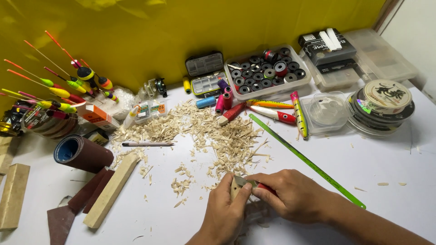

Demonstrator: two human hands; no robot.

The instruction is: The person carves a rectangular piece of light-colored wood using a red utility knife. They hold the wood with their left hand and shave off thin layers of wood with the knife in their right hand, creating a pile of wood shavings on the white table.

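My left hand [225,211] grips a small pale wooden piece [235,185] near the table's front edge. My right hand [290,193] holds a red-handled knife [255,184], whose blade lies against the top of the wooden piece. Both hands are close together and touch at the piece. Pale wood shavings [218,134] lie spread on the white table [390,163] just beyond the hands.
A green ruler [306,161] lies diagonally to the right. Painted fishing lures [277,111], thread spools, a tray of black bobbins [265,72], line spools [383,104], floats [59,86], a sandpaper roll [81,154], wooden blocks [111,190] and a pencil [147,144] surround the work spot.
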